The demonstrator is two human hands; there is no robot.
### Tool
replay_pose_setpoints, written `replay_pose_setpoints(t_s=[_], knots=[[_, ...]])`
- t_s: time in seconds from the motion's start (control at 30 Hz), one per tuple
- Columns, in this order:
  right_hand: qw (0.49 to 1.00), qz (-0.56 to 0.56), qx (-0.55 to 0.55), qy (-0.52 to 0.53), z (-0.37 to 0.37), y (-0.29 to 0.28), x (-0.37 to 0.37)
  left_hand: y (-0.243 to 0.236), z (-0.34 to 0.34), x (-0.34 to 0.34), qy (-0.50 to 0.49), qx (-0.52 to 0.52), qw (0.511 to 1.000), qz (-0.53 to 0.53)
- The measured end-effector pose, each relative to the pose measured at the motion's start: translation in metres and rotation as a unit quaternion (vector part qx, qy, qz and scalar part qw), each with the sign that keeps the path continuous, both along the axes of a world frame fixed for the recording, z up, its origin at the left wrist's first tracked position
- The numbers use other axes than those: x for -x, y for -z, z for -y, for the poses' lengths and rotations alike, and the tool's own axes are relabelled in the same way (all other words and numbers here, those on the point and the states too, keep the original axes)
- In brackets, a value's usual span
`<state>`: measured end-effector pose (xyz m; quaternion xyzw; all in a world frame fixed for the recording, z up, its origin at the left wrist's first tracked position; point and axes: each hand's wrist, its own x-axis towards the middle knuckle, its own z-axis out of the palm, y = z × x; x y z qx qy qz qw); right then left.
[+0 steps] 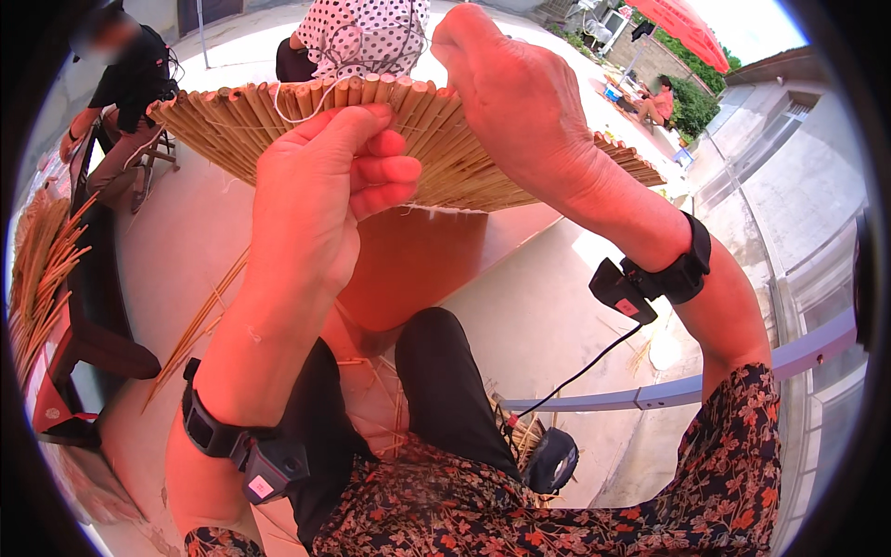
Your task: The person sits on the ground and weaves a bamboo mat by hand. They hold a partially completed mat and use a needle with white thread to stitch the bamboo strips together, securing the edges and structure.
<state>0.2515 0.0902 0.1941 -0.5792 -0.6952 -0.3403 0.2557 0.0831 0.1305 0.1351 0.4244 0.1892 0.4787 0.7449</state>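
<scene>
In front of me stretches a mat of straw-coloured reed stalks (445,153), laid side by side with their cut ends along the far edge. A thin white cord (280,104) loops over that edge. My left hand (311,176) is closed at the edge, thumb and forefinger pinched on the cord beside the stalk ends. To its right, my right hand (529,107) is raised over the same edge, wrist bent and fingers curled together. Its fingertips are mostly hidden, so anything in them cannot be made out.
Under the mat is a brown board (418,255). Loose reeds (42,269) lie by a dark bench (102,348) at left. A grey metal bar (650,395) crosses at right. Beyond the mat sits a person in a dotted top (362,37); another person (130,84) sits far left.
</scene>
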Motion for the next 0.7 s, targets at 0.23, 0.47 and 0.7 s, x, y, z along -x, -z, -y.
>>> replay_pose_setpoints(t_s=[0.23,0.47,0.7], knots=[[1.0,-0.012,-0.001,-0.021,0.004,0.001,-0.002,0.033,0.005,0.005,0.094,0.026,0.995,-0.017],[1.0,-0.001,-0.004,-0.012,0.004,0.005,-0.002,0.006,0.004,-0.004,0.016,-0.003,1.0,-0.013],[1.0,0.001,-0.005,-0.01,0.006,0.006,-0.004,0.033,0.005,0.001,0.106,0.005,0.994,-0.039]])
